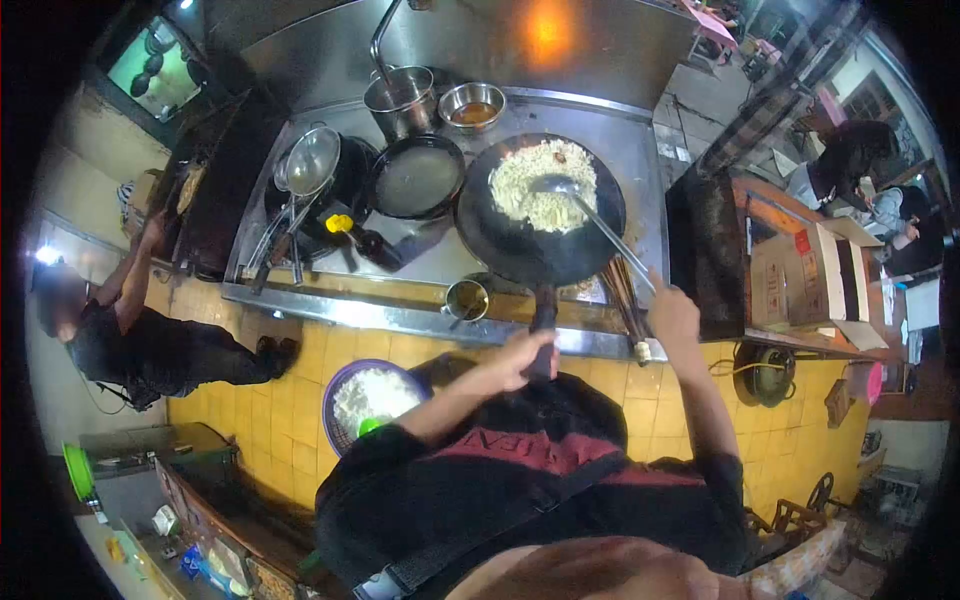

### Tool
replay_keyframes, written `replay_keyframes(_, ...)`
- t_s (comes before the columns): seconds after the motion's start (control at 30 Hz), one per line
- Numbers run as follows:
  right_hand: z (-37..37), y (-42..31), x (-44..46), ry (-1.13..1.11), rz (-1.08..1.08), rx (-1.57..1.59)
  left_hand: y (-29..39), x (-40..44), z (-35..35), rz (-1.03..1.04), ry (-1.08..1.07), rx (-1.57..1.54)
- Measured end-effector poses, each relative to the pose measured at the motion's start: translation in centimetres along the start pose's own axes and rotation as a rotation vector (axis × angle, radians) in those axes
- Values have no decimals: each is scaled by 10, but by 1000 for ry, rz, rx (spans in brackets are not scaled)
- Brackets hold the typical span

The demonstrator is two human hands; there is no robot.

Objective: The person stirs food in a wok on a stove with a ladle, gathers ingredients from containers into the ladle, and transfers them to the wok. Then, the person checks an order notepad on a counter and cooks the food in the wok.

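Fingers wrapped round the dark handle of a wok [500, 245], my left hand [525, 358] is closed at the front of the stove. Closed on the long handle of a metal ladle [555, 184] is my right hand [674, 318], to the right of the wok. The ladle's bowl rests on pale fried rice [535, 165] in the upper part of the wok. Below the wok, left of its handle, stands a small metal cup [466, 300]. A bundle of thin sticks [627, 310] lies between the wok and my right hand.
A dark pan [418, 177], a bottle with a yellow cap [375, 248], a strainer [313, 160], a pot [400, 105] and a steel bowl [472, 107] are on the stove. A basket of white rice [372, 398] stands below. Another person [170, 345] is at left; cardboard boxes [800, 278] are at right.
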State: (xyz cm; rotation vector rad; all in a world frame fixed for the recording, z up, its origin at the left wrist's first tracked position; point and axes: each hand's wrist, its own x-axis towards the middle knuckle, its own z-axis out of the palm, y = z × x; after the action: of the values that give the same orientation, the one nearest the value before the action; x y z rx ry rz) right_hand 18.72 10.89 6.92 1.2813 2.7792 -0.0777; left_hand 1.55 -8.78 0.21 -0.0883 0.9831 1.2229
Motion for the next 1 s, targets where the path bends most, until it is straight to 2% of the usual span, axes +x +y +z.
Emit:
replay_keyframes(0.03, -26, 0, -6, 21, 11, 108, 0, -9, 5, 32, -23, 38)
replay_keyframes(0.07, -35, 0, -11, 16, 8, 106, -5, 11, -13, 89, -52, 124)
replay_keyframes(0.1, -40, -1, -19, -16, 74, 234, -14, 32, -34, 136, -74, 205)
replay_keyframes(0.13, -42, -3, -21, -37, 140, 361, -6, 48, -34, 54, 45, -91)
replay_keyframes(0.2, -20, -12, -6, -58, 137, 420, -2, 90, -53, 366, 96, 194)
replay_keyframes(0.23, 3, -19, 3, -83, 141, 483, 2, 103, -56, 363, 97, 195)
replay_keyframes(0.3, 81, -33, 31, 33, -19, 487, 12, 120, -57, 417, 193, 167)
replay_keyframes(0.37, 223, -21, 87, -107, -190, 469, 18, 123, -57, 428, 178, 176)
replay_keyframes(0.43, 129, -55, 100, -331, -210, 265, 18, 124, -60, 449, 168, 171)
replay_keyframes(0.47, 100, -59, 104, -320, -212, 253, 19, 129, -64, 440, 154, 168)
replay_keyframes(0.5, 79, -62, 105, -212, -153, 316, 17, 135, -71, 423, 143, 164)
replay_keyframes(0.53, 72, -64, 102, -109, -89, 383, 20, 137, -75, 454, 20, 212)
replay_keyframes(0.57, 74, -63, 96, -103, -86, 382, 20, 140, -75, 457, 13, 215)
replay_keyframes(0.63, 98, -56, 82, 37, -105, 313, 21, 139, -67, 377, 192, 179)
replay_keyframes(0.67, 161, -26, 102, -260, -337, 247, 19, 142, -66, 367, 191, 177)
replay_keyframes(0.7, 136, -28, 90, -267, -334, 248, 24, 153, -64, 296, 217, 102)
replay_keyframes(0.77, 38, -40, 59, -617, 17, 418, 27, 138, -35, 177, 283, -50)
replay_keyframes(0.83, 35, -22, 29, -166, -152, 159, 46, 55, 25, 190, -98, -453)
replay_keyframes(0.9, -38, -43, 2, -193, -140, 78, 71, -4, 47, -84, -228, -557)
replay_keyframes(0.93, -62, -50, -7, -235, -135, -10, 77, -26, 51, -29, -270, -423)
replay_keyframes(1.0, -60, -47, -14, -237, -180, 22, 79, -6, 24, -30, -222, -389)
